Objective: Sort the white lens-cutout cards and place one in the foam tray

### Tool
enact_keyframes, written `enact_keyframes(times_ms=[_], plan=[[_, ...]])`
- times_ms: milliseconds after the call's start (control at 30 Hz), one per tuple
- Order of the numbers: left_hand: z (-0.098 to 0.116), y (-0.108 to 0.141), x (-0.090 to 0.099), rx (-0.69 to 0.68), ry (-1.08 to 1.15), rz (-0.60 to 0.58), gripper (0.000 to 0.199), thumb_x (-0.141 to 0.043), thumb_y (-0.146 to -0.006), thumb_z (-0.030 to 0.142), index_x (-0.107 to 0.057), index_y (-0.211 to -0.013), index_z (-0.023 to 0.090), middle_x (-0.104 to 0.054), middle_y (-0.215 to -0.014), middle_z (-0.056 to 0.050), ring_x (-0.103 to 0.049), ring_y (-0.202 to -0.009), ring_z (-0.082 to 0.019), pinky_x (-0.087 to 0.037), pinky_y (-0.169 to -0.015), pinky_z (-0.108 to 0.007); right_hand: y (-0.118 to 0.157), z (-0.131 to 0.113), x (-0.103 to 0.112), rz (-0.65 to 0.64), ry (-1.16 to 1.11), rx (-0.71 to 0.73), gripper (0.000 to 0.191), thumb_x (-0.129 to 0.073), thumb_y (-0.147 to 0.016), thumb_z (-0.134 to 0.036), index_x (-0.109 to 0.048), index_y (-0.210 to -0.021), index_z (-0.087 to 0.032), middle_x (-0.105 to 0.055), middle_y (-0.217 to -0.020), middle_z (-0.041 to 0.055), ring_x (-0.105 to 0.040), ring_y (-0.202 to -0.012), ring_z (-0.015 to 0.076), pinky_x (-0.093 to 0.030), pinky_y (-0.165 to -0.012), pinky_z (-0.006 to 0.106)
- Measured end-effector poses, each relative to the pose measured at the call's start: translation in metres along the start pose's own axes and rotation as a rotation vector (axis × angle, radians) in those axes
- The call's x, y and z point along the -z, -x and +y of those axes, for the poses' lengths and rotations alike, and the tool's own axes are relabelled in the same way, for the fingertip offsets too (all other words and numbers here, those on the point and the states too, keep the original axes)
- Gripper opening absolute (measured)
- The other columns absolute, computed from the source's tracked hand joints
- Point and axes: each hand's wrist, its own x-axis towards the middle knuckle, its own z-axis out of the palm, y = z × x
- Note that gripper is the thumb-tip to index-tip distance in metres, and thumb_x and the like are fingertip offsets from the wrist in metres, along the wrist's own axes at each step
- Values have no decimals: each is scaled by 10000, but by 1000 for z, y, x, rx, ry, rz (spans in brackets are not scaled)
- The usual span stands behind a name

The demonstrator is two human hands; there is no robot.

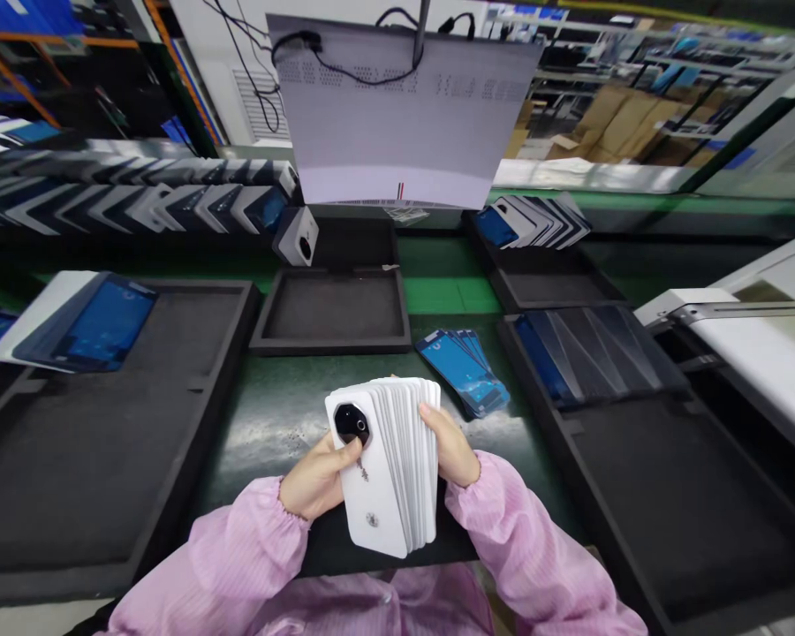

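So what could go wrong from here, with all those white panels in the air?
The white panels are fanned and held only by the left hand and right hand, so one might slip out. If they were lowered carelessly rightward, they could knock the loose blue sheets lying fanned on the table.

The fanned panels (388, 477) are white, the front one with a black camera circle (352, 424). The pink sleeves (238, 539) carry fine stripes. From the panels, bright-blue sheets (464, 371) show at one o'clock, a charcoal tray (331, 309) at eleven, a lilac-grey monitor back (397, 115) at twelve.
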Motion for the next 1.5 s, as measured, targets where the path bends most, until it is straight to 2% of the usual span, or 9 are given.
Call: enact_keyframes(times_ms=[100, 300, 433, 500, 933, 1067, 1233, 1367, 1500], plan=[[-1, 0, 2, -6, 0, -13, 437, -699, -744, 246, -562, -1156, 195, -716, -958, -73, -640, -998, -285, -439, -948, -447, -2, 1, 2, -38, 41, 49, 516, -572, -753, -599, -661, -1011, -160, -696, -944, 80, -604, -1005, 279, -435, -931, 419], [0, -1, 6, 4, 55, -45, 248, -705, -737, 297, -668, -945, 167, -734, -882, -51, -677, -892, -253, -457, -937, -427, 1, -8, 1, -261, 9, 123, 658, -464, -714, -741, -637, -1050, -202, -662, -1052, 65, -556, -1105, 282, -443, -937, 421], [1, 0, 5, -13, 68, -65, 238, -718, -718, 314, -694, -912, 179, -741, -847, -45, -677, -890, -263, -449, -946, -446, 11, -22, 3, -536, 133, 153, 677, -715, -680, -459, -467, -1263, -220, -596, -1177, 60, -555, -1102, 269, -452, -923, 418], [1, 1, 4, -25, 61, -95, 204, -728, -703, 313, -703, -861, 186, -741, -836, -43, -666, -931, -279, -432, -962, -457, 15, -25, 4, -613, 191, 184, 685, -721, -696, -334, -414, -1296, -211, -576, -1202, 77, -544, -1117, 271, -466, -903, 414], [3, 7, 0, -90, -48, -217, 272, -723, -707, 310, -698, -954, 199, -732, -895, -66, -644, -986, -296, -426, -967, -456, 21, -24, 4, -661, 280, 260, 586, -661, -742, -342, -431, -1260, -193, -591, -1134, 93, -564, -1056, 257, -487, -854, 382], [0, 10, -4, -151, -104, -168, 323, -715, -717, 316, -678, -1011, 189, -708, -1003, -96, -584, -1088, -319, -385, -999, -479, 21, -22, 7, -614, 276, 228, 591, -683, -719, -401, -465, -1228, -194, -603, -1122, 84, -569, -1046, 254, -485, -858, 383], [-12, 14, -9, -327, -204, 32, 489, -680, -757, 302, -547, -1225, 248, -636, -1180, -92, -497, -1195, -297, -351, -1034, -459, 14, -22, 0, -427, 215, 219, 672, -682, -721, -442, -400, -1296, -237, -544, -1245, 74, -511, -1158, 264, -414, -973, 422], [-16, 15, -7, -397, -321, 179, 546, -664, -775, 292, -486, -1289, 246, -600, -1236, -101, -483, -1209, -287, -321, -1059, -443, 8, -13, -7, -105, 234, 493, 663, -638, -781, -377, -297, -1346, -304, -439, -1338, 85, -497, -1176, 244, -414, -978, 425], [-17, 14, -5, -368, -362, 234, 594, -666, -776, 294, -442, -1325, 257, -575, -1269, -97, -490, -1203, -273, -300, -1075, -428, 7, -7, -7, 169, 453, 772, 263, -611, -804, -220, -562, -1056, -275, -420, -1299, 85, -473, -1180, 250, -408, -971, 435]])
